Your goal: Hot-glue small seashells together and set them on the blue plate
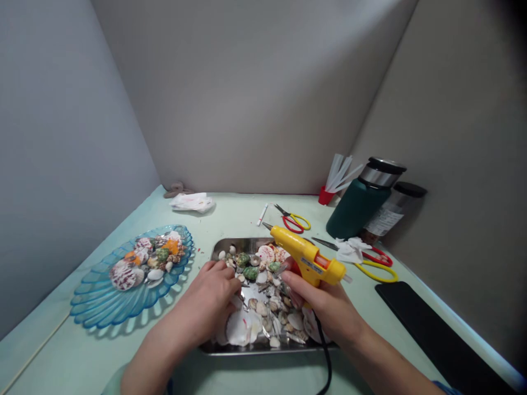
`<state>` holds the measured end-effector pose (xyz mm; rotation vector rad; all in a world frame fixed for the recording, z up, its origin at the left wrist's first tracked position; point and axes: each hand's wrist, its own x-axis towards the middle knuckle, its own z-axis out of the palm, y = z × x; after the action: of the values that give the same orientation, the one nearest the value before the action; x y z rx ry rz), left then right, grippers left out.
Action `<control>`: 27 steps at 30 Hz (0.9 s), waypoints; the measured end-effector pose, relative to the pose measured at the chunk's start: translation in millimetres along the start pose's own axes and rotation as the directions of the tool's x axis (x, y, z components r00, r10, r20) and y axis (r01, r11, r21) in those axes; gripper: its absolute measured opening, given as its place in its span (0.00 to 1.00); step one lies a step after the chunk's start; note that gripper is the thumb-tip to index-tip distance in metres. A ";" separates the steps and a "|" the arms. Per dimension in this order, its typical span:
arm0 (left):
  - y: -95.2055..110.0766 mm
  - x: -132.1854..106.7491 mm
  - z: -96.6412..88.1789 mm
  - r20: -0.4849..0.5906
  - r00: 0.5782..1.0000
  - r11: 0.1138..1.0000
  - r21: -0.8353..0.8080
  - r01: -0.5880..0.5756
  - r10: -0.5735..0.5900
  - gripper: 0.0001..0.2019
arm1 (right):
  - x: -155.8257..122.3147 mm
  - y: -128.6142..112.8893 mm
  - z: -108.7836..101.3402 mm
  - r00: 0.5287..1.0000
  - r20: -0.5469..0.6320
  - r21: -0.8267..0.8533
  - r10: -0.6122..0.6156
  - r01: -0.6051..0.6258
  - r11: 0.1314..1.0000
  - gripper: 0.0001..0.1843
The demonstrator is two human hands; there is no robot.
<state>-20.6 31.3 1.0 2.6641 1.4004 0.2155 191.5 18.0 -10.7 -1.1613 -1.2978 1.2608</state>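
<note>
My right hand grips the handle of a yellow glue gun, whose nozzle points up and to the left over a metal tray full of seashells. My left hand reaches into the tray with its fingers curled down among the shells; what they pinch is hidden. The gun's black cord runs down toward me off the tray's near edge.
A blue glass plate with coloured shells lies to the left. Behind the tray are a pen, red-and-yellow scissors, a second pair under crumpled tissue, a green flask, a jar, a red cup of glue sticks. A black pad lies at the right.
</note>
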 end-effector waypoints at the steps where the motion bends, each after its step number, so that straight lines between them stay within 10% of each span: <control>1: 0.2 0.2 0.3 -0.011 1.000 1.000 0.001 0.013 -0.013 0.07 | -0.1 -0.4 0.0 1.000 -0.001 -0.002 0.005 -0.005 1.000 0.13; 7: 5.8 1.8 -3.6 -0.143 0.962 0.913 -0.373 0.166 -0.233 0.04 | 0.4 2.8 -0.3 1.000 -0.018 0.034 0.018 -0.018 0.999 0.13; 12: 22.4 8.1 -0.1 0.071 0.922 0.392 -0.890 0.231 -0.381 0.08 | 0.0 0.4 4.2 0.997 0.015 0.169 0.079 -0.080 0.982 0.13; 20: 29.5 12.7 6.8 0.267 0.876 -0.218 -0.957 0.191 -0.401 0.14 | -0.1 -7.1 8.5 0.991 0.061 0.261 0.120 -0.132 0.956 0.13; 27: 32.6 11.3 4.6 0.286 0.886 -0.266 -0.944 0.194 -0.366 0.08 | -0.9 0.1 6.0 0.990 0.087 0.259 0.111 -0.130 0.957 0.12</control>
<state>12.9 22.1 3.0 0.8306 0.9659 0.9602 185.6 16.6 -10.9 -1.0233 -1.0822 1.5266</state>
